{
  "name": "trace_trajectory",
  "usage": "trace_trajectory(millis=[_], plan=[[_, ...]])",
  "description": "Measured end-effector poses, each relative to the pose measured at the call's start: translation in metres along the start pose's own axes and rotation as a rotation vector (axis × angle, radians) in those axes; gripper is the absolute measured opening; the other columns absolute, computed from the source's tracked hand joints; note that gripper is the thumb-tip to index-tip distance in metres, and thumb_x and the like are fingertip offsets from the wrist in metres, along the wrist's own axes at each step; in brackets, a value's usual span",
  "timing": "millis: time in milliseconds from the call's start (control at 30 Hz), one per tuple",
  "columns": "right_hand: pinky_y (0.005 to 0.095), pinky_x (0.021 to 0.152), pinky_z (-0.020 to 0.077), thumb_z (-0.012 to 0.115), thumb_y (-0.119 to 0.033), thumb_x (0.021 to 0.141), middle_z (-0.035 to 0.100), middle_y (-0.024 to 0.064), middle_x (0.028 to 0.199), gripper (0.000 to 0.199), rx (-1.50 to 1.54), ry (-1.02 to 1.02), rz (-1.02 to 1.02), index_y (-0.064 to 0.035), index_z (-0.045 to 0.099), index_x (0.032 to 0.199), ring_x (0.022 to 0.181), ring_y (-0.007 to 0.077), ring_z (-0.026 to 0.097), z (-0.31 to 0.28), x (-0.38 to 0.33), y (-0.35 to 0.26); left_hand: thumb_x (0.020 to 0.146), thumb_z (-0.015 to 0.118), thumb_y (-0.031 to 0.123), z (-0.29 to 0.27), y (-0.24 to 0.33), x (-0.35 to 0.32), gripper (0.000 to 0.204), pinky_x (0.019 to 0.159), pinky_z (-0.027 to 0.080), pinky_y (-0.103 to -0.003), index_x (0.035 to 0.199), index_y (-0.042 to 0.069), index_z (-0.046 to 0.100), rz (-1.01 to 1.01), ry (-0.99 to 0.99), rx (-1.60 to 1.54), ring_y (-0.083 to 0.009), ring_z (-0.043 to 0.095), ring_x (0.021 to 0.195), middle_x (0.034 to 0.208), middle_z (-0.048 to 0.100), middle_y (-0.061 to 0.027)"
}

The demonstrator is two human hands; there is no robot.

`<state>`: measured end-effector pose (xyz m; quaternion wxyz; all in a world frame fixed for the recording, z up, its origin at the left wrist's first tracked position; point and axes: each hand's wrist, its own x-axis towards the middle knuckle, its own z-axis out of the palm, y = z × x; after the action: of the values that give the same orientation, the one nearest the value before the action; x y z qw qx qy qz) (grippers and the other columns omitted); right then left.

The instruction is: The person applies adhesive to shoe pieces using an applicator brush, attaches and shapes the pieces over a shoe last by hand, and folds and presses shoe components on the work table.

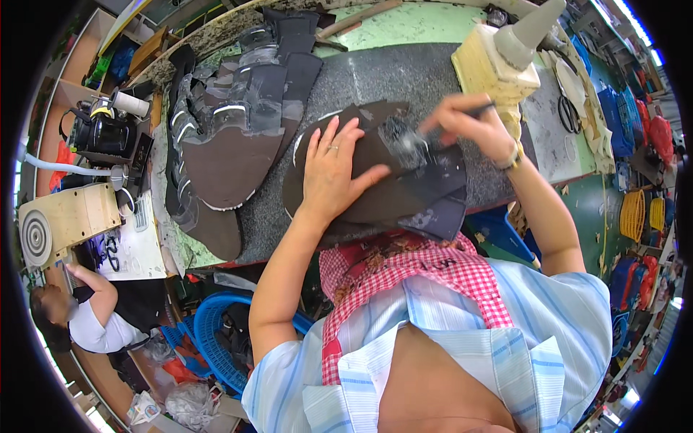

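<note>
A pile of dark brown, shoe-upper-shaped pieces lies on the grey speckled work surface before me. My left hand rests flat on the pile, fingers spread, a ring on one finger. In my right hand is a brush; its dark handle shows above the fingers. The brush's tip is blurred and meets a whitish, wet-looking patch on the pieces. At the left, more dark cut pieces overlap in rows, some with white edge lines and shiny smears.
A yellowish square bottle with a grey cone nozzle stands beyond my right hand. Scissors lie farther right. A blue basket stands below the table's left edge. Another person works at a machine at far left.
</note>
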<state>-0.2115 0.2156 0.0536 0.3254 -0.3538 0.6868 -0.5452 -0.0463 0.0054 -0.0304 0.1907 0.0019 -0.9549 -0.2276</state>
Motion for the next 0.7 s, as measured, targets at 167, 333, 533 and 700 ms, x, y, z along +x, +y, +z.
trace_trajectory(millis=[167, 333, 533, 700], plan=[[0.0340, 0.062, 0.0494, 0.069, -0.010, 0.072, 0.065, 0.0113, 0.076, 0.012, -0.440, -0.309, -0.649, -0.0021, 0.066, 0.080, 0.068, 0.0249, 0.063, 0.020, -0.002, 0.008, 0.087, 0.066, 0.021, 0.010, -0.007, 0.005, 0.041, 0.111, 0.030, -0.049, 0.122, 0.005, 0.052, 0.014, 0.112, -0.003, -0.0346, 0.047, 0.131, 0.125, 0.059, -0.0106], [0.0333, 0.058, 0.0489, 0.068, -0.011, 0.074, 0.065, 0.0106, 0.069, 0.010, -0.377, -0.263, -0.435, -0.0016, 0.068, 0.078, 0.063, 0.0241, 0.064, 0.019, -0.049, -0.006, 0.083, 0.070, 0.016, -0.003, -0.004, 0.007, 0.036, 0.103, 0.040, -0.045, 0.111, 0.003, 0.053, -0.002, 0.185, -0.109, -0.0361, 0.052, 0.122, 0.119, 0.060, -0.0152], [0.0307, 0.055, 0.0502, 0.064, -0.026, 0.091, 0.065, 0.0121, 0.065, 0.024, -0.376, 0.034, -0.038, -0.0020, 0.070, 0.093, 0.055, 0.0153, 0.065, 0.051, 0.041, -0.024, 0.070, 0.081, 0.010, 0.000, -0.006, 0.004, 0.044, 0.092, 0.047, -0.041, 0.101, 0.002, 0.051, -0.031, 0.266, -0.169, -0.0364, 0.057, 0.112, 0.115, 0.058, -0.0189], [0.0310, 0.050, 0.0502, 0.065, -0.035, 0.091, 0.062, 0.0109, 0.059, 0.034, -0.541, 0.153, -0.210, -0.0010, 0.071, 0.091, 0.048, 0.0181, 0.063, 0.035, 0.114, 0.002, 0.069, 0.082, 0.011, 0.000, -0.002, 0.002, 0.043, 0.090, 0.048, -0.042, 0.097, 0.003, 0.050, -0.119, 0.215, -0.220, -0.0363, 0.057, 0.111, 0.112, 0.058, -0.0180]])
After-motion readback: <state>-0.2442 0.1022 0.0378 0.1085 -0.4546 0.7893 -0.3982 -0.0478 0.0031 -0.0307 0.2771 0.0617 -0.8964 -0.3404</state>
